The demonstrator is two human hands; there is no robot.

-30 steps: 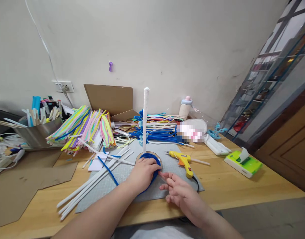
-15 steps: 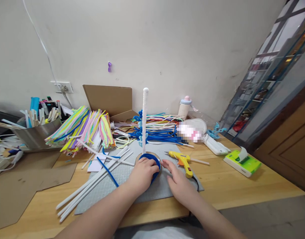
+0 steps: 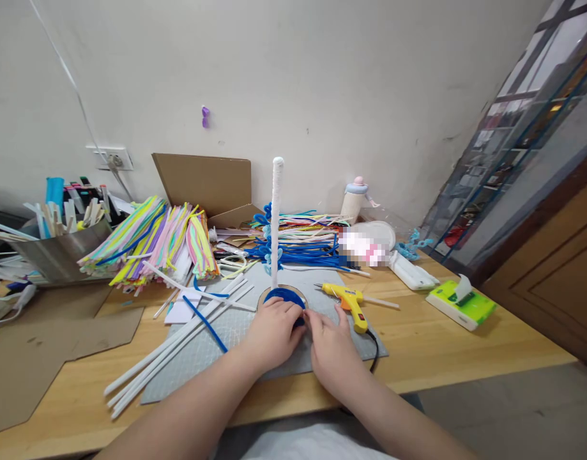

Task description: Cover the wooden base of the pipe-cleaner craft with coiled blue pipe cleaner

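A blue pipe-cleaner coil (image 3: 284, 294) lies on a round cardboard base (image 3: 262, 300), at the foot of an upright white fuzzy-wrapped rod (image 3: 275, 223). My left hand (image 3: 274, 332) covers much of the coil, its fingers curled over the top and holding it. At the coil's right edge my right hand (image 3: 332, 348) has its thumb and index finger pinched together against the blue rim. Whatever sits between those fingertips is mostly hidden. A yellow glue gun (image 3: 348, 300) lies just beyond my right hand, its nozzle pointing left.
Loose white sticks (image 3: 178, 348) and a blue pipe cleaner (image 3: 204, 322) lie left on the grey mat (image 3: 173, 377). Pipe-cleaner bundles (image 3: 144, 243), blue stems (image 3: 303, 249) and a bottle (image 3: 354, 201) stand or lie behind. A green tissue pack (image 3: 460, 303) is at right.
My right hand has moved left to the coil's edge, and its spread fingers have closed into a pinch there. My left hand stays on the coil. The view has shifted slightly.
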